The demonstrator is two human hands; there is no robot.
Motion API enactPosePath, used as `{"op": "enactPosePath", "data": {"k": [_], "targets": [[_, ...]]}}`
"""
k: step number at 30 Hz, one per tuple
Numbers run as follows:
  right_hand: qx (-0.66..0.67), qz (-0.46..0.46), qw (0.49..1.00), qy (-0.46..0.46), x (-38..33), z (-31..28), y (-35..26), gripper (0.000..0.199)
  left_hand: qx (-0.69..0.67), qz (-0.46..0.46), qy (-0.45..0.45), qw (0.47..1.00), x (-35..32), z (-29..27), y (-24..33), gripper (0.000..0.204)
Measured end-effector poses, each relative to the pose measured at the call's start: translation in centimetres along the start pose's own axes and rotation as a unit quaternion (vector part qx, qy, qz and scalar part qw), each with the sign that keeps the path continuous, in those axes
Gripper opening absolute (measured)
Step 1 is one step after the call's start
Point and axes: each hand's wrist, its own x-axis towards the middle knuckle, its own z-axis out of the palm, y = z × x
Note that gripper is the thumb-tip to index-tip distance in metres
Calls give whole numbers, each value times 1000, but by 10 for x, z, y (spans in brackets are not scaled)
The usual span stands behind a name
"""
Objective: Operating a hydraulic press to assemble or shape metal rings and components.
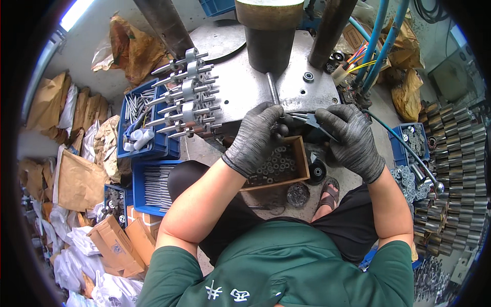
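My left hand (258,134), in a grey glove, is closed around the lower end of a metal shaft (272,89). The shaft tilts up and away over the edge of the steel press table. My right hand (354,137), gloved too, pinches a slim metal tool (313,123) with narrow prongs that point toward the left hand. Its exact kind is hard to make out. The prongs sit close beside the left fingers, and whether they touch the shaft cannot be told. Beyond both hands, a small bearing (308,76) lies on the steel table (238,92).
A thick press ram (270,41) hangs over the table. Shafts with grey cylinders (188,89) crowd its left side. Below my hands sits a wooden box (305,158) of small rings. Blue bins (148,204) of shafts stand left; stacked metal cylinders (460,174) fill the right.
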Motion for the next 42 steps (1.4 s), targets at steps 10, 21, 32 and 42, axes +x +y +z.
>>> {"op": "enactPosePath", "data": {"k": [10,21,32,42], "targets": [[16,-10,1000,8,1,2,-10,45,56,23,4,998,-16,1,2,14],[0,-28,999,24,-1,1,-11,45,54,32,0,998,-22,-1,2,14],[13,-31,999,25,-1,3,-12,44,53,34,1,998,-18,-6,0,14],[-16,-27,999,-12,0,1,-14,48,94,65,15,993,-18,-5,-4,14]]}}
